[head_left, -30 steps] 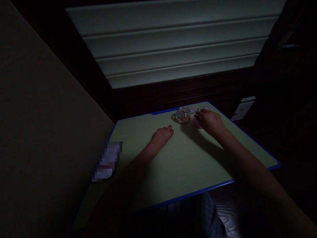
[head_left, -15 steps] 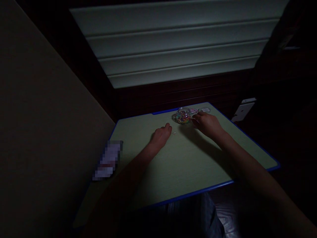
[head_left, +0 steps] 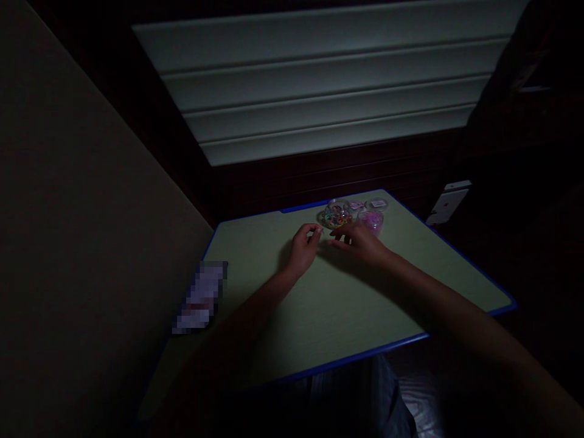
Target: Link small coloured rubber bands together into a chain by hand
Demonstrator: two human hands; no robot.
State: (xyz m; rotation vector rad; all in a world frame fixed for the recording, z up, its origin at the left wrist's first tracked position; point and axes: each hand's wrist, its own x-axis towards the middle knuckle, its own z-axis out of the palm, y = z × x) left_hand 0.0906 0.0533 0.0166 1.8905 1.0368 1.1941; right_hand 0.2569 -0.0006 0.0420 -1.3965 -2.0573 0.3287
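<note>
My left hand (head_left: 305, 248) is raised a little over the table, thumb and forefinger pinched on a thin pale strand (head_left: 322, 230) whose kind is too small to make out. Just right of it, my right hand (head_left: 358, 242) points its fingers toward that pinch, thumb and forefinger slightly apart with nothing visible between them. Behind the hands stands a clear round container (head_left: 338, 213) with small multicoloured pieces. A clear tub (head_left: 370, 220) of pink pieces sits behind my right hand, which hides its near side.
A clear lid-like disc (head_left: 376, 204) and a small pink item (head_left: 356, 205) lie near the back corner. The pale green table (head_left: 347, 310) has a blue edge. A blurred-out flat object (head_left: 201, 298) rests at the left. Slatted panels (head_left: 337, 97) rise behind the table.
My right hand has moved left and nearer, away from the containers, bringing the pink tub into view. My left hand has turned and lifted its pinched strand upward.
</note>
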